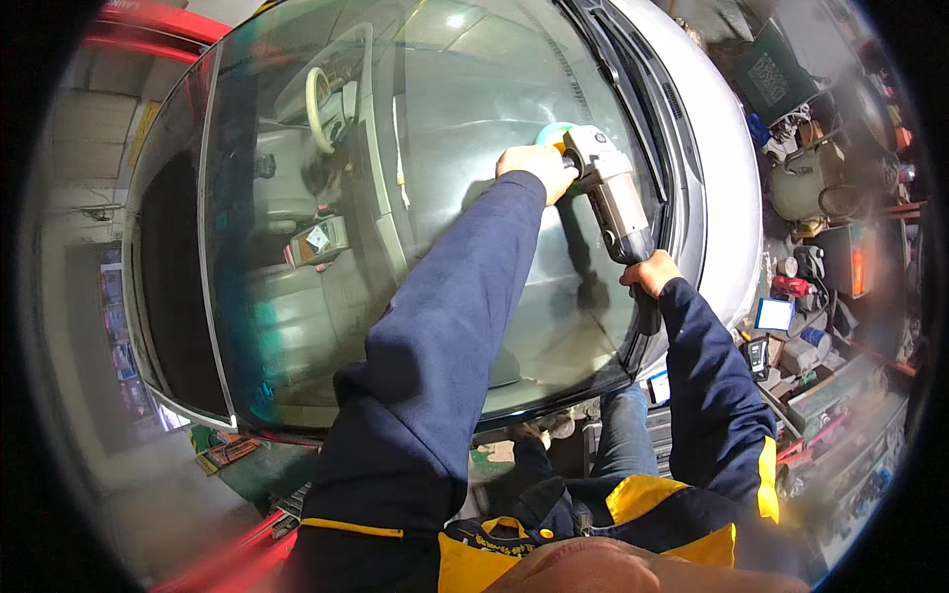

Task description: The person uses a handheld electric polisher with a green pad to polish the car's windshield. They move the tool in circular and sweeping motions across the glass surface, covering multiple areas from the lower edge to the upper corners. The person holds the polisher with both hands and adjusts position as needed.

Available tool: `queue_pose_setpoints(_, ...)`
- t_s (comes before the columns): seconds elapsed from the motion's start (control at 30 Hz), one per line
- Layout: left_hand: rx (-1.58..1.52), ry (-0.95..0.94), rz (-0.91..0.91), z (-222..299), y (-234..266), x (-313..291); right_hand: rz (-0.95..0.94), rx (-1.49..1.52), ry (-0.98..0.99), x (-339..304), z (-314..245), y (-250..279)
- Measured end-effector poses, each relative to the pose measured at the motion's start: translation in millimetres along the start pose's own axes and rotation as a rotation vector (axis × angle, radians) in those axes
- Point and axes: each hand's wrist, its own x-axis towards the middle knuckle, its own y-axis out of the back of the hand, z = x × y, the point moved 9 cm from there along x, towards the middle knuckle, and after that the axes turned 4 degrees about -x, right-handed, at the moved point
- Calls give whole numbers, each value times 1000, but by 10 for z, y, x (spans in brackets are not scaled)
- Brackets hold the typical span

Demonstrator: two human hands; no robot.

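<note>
A beige and black electric polisher [613, 198] lies across the lower part of a car's windshield [455, 119]. My left hand [537, 170] is closed round the side handle by the polisher's head. Farther back, my right hand [653, 274] wraps the black rear grip. Beyond my left hand, a pale green and white pad [553, 132] shows under the head, against the glass; the rest of it is hidden. Dark reflections of the tool and arms appear in the windshield.
Black wipers [623, 69] and the silver hood [727, 168] border the glass on the right. Through it show a steering wheel [317, 111] and pale seats. Cluttered tools and a tank [806, 183] stand at the right. Red lift parts [158, 20] show at upper left.
</note>
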Motion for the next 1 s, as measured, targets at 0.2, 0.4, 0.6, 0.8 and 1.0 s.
queue_pose_setpoints(0.2, 56, 91, -6, -652, 342, -510, -90, -5, 75, -237, -609, -371)
queue_pose_setpoints(0.4, 31, 266, 55, -1996, 982, -1542, -105, -264, 295, -490, -1929, -1182)
queue_pose_setpoints(0.6, 7, 507, 187, -3225, 1418, -2522, -187, -330, 466, -909, -3073, -2103)
queue_pose_setpoints(0.8, 1, 552, 207, -3586, 1539, -2652, -173, -406, 513, -851, -3486, -2318)
queue_pose_setpoints(1.0, -2, 376, 79, -2592, 1266, -1420, -190, -248, 292, -356, -2589, -1360)
